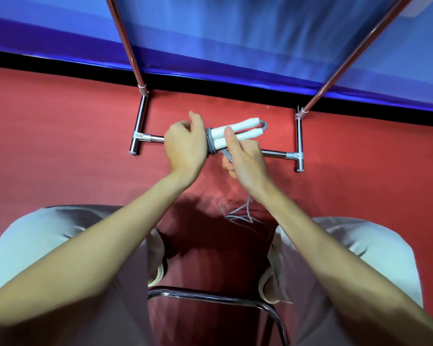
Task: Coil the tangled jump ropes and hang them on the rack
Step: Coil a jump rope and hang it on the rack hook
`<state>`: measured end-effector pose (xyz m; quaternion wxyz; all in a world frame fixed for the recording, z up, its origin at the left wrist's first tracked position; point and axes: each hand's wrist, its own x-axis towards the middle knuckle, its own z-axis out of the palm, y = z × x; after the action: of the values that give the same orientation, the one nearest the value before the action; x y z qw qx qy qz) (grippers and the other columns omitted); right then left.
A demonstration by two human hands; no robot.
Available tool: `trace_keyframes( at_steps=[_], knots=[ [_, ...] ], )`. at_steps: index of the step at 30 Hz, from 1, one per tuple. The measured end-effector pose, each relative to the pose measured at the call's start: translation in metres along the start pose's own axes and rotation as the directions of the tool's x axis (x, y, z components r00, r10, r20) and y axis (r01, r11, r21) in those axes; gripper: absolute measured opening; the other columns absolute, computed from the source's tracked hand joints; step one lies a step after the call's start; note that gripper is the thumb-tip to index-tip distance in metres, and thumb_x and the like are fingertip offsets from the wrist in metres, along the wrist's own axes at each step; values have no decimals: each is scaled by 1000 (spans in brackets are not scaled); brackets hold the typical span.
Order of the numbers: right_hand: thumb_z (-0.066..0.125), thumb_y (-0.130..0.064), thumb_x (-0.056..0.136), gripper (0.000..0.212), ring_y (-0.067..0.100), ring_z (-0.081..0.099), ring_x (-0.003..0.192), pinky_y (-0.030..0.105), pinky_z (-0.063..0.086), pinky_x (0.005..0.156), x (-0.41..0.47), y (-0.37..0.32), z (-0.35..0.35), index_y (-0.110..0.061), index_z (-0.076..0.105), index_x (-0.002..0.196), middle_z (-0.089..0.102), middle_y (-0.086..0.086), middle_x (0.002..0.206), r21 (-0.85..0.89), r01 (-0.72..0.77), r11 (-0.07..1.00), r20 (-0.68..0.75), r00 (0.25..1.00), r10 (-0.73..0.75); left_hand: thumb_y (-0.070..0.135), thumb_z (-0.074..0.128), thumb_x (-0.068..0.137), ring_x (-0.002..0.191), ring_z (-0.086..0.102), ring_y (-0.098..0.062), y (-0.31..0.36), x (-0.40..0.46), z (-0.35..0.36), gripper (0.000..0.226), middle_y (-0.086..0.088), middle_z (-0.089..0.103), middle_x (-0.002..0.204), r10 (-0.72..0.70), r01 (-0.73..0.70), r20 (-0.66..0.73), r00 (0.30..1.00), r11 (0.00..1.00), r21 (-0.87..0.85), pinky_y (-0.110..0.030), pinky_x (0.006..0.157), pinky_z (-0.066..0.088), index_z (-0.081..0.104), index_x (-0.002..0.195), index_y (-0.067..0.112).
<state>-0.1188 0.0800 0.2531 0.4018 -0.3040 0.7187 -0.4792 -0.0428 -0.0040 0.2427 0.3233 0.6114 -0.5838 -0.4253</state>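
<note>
both hands [185, 143] grip white-handled jump rope [235, 133].

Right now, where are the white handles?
In the head view, the white handles sit side by side at centre frame, held between the left hand and right hand, above the rack's floor bar.

Both arms out fwd, L hand [185, 143] fingers curled, R hand [245, 156] fingers pinching.

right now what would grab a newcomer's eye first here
Two white handles at centre, bound side by side by grey rope, with both hands on the bundle. Behind them a chrome rack stands on the red floor. Loose rope trails between the knees.
</note>
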Motion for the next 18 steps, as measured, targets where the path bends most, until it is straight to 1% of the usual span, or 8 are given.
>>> trace_keyframes(
  at_steps=[2, 5, 8, 11, 14, 15, 17, 18],
  knots=[
    [39, -27, 105, 44, 4, 32, 37, 15, 25, 40, 1, 1, -3, -10, 46, 65, 37, -2, 46, 30, -5, 1000, 7, 1000, 4, 41, 51, 96, 52, 33, -23, -2, -6, -1, 56, 3, 32, 45, 80, -82, 55, 995, 996, 38, -37, 57, 28, 31, 50, 16],
    [39, -25, 105, 41, 2, 32, 35, 13, 25, 38, -1, 1, -7, -4, 51, 73, 37, -5, 44, 81, -35, 996, 9, 999, 34, 52, 61, 86, 49, 31, -13, -5, -14, -3, 55, 3, 36, 48, 210, -214, 112, 971, 976, 27, -31, 52, 29, 39, 56, 12],
    [38, -26, 105, 41, 2, 29, 32, 14, 23, 36, -1, -5, -8, -3, 49, 73, 35, 3, 51, 157, -75, 985, 39, 997, 69, 50, 60, 85, 50, 34, -12, -5, -12, -4, 51, -3, 44, 50, 247, -248, 97, 964, 969, 3, -34, 54, 33, 43, 59, 10],
    [37, -30, 105, 49, 4, 31, 29, 14, 23, 33, 1, -7, -12, -6, 48, 63, 43, 9, 51, 159, -107, 982, 38, 994, 102, 44, 55, 88, 53, 38, -17, -3, -10, -1, 45, -4, 46, 53, 270, -272, 114, 956, 962, -1, -36, 56, 35, 45, 63, 9],
    [36, -35, 105, 48, 9, 34, 28, 13, 23, 34, 3, -6, -12, -8, 55, 70, 50, 13, 52, 194, -172, 966, 25, 985, 170, 41, 50, 91, 58, 45, -26, -5, -11, 2, 39, -6, 52, 59, 313, -320, 133, 940, 947, 30, -43, 59, 42, 49, 69, 8],
    [36, -35, 105, 48, 9, 34, 28, 13, 23, 34, 4, -5, -12, -8, 56, 71, 51, 13, 52, 200, -186, 962, 20, 982, 186, 40, 49, 92, 61, 49, -27, -7, -12, 3, 35, -6, 55, 63, 328, -336, 153, 932, 942, 26, -43, 62, 45, 53, 75, 10],
    [35, -34, 105, 49, 6, 34, 27, 13, 23, 33, 7, -5, -13, -10, 55, 67, 50, 12, 53, 174, -184, 967, 7, 982, 186, 37, 50, 95, 70, 56, -21, -10, -10, 4, 22, 0, 60, 74, 348, -358, 216, 912, 934, 8, -37, 69, 47, 64, 95, 21],
    [35, -33, 105, 49, 5, 33, 27, 14, 24, 32, 8, -4, -15, -10, 54, 65, 49, 12, 52, 151, -170, 974, -2, 985, 173, 37, 51, 96, 73, 57, -18, -10, -10, 4, 20, 4, 61, 77, 347, -355, 253, 903, 935, -17, -34, 70, 45, 67, 98, 26]
  ],
)
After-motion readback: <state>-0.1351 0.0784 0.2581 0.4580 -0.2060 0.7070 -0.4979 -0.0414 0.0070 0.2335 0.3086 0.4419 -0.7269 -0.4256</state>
